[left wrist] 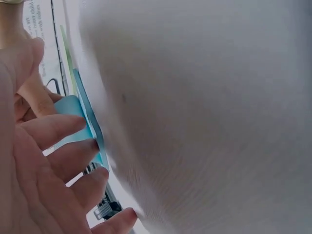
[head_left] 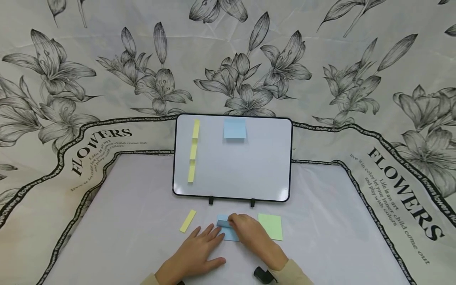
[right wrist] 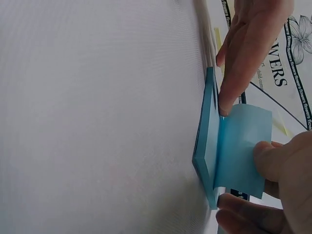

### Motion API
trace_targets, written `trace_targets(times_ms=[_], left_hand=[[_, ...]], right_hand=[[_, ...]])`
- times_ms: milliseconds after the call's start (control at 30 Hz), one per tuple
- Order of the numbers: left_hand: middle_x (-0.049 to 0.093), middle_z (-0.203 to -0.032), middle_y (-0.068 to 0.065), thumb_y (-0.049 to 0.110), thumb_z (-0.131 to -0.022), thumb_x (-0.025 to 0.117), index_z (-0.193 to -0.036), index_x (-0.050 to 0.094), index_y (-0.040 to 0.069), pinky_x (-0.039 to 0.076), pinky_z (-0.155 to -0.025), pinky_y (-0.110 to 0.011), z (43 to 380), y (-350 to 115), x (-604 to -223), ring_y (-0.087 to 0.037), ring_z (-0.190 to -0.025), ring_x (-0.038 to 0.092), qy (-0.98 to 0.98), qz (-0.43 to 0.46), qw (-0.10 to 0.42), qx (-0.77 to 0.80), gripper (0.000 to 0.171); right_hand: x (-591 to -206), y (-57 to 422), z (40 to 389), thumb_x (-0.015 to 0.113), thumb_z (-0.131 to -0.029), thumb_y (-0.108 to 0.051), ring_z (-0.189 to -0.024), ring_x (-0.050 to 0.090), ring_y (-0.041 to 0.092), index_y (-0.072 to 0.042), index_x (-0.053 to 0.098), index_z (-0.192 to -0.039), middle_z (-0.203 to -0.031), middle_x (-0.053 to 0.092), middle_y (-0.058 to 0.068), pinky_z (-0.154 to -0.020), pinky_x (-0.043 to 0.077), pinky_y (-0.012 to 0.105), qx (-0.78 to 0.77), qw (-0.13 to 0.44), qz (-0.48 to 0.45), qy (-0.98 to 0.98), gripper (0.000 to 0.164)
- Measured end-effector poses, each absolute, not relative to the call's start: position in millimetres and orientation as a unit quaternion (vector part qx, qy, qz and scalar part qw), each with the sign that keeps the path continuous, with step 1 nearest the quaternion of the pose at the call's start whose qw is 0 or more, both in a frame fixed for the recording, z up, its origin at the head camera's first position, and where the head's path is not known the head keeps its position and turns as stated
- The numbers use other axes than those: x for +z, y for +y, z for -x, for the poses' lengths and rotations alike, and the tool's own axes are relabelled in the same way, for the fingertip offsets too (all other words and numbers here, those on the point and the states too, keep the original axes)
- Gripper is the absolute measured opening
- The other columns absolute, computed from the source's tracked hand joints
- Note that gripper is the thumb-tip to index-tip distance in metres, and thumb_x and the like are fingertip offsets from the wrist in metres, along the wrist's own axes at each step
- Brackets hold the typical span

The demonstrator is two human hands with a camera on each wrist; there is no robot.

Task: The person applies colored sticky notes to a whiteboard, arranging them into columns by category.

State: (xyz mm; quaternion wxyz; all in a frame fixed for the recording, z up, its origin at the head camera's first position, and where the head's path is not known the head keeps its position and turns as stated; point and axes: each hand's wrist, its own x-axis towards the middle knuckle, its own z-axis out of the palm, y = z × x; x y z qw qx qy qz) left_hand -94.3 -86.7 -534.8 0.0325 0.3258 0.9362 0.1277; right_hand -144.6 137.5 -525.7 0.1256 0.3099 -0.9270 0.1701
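Observation:
A blue sticky note pad point(head_left: 230, 234) lies on the table in front of the whiteboard. My right hand point(head_left: 253, 236) pinches its top sheet point(right wrist: 241, 151) between thumb and finger; in the right wrist view this sheet stands bent up from the pad, joined along one side. With fingers spread, my left hand point(head_left: 199, 251) rests beside the pad, and its fingertips touch the pad's left edge. Just right of the right hand lies a green sticky note pad point(head_left: 272, 227). A narrow yellow sticky strip point(head_left: 187, 221) lies beyond the left fingers.
The whiteboard point(head_left: 231, 170) stands upright on small black feet at the back. It carries a blue note point(head_left: 234, 128) at the top and a column of yellow strips point(head_left: 193, 150) at its left. A flower-printed cloth point(head_left: 320, 142) covers table and backdrop.

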Motion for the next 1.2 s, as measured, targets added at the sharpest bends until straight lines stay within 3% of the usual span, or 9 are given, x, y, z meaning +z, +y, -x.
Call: trace_targets(times_ms=[233,433,533,1200], left_hand=[[0.049,-0.158,-0.005,0.069,-0.1,0.044,-0.151,0.054,0.017,0.041,-0.113,-0.063,96,-86,-533,-0.032,-0.146,0.048,0.938,-0.318,0.053,0.124,0.073],[0.049,-0.158,-0.006,0.069,-0.1,0.045,-0.151,0.054,0.017,0.041,-0.112,-0.064,96,-86,-531,-0.032,-0.146,0.048,0.938,-0.318,0.06,0.123,0.074],[0.049,-0.158,-0.007,0.07,-0.099,0.046,-0.151,0.054,0.017,0.041,-0.112,-0.064,95,-86,-530,-0.032,-0.146,0.048,0.939,-0.315,0.068,0.124,0.075],[0.048,-0.159,-0.004,0.07,-0.097,0.05,-0.149,0.055,0.018,0.042,-0.111,-0.065,97,-83,-525,-0.029,-0.145,0.049,0.937,-0.306,0.104,0.129,0.073]], right_hand=[[-524,140,145,0.074,-0.095,-0.014,-0.104,0.073,0.022,-0.01,0.07,-0.107,-0.106,0.076,0.006,-0.085,0.061,0.037,0.179,0.079,-0.315,-0.929,0.013],[-521,137,151,0.072,-0.095,-0.012,-0.077,0.071,0.01,-0.01,0.068,-0.1,-0.088,0.076,0.002,-0.063,0.057,0.026,0.18,0.105,-0.317,-0.925,0.007],[-518,136,156,0.071,-0.097,-0.011,-0.073,0.071,0.009,-0.01,0.069,-0.102,-0.087,0.077,0.001,-0.06,0.056,0.024,0.184,0.115,-0.304,-0.928,0.006],[-502,130,194,0.072,-0.095,-0.011,-0.092,0.077,0.021,-0.008,0.076,-0.105,-0.099,0.08,0.005,-0.077,0.062,0.034,0.201,0.095,-0.287,-0.932,0.011]])
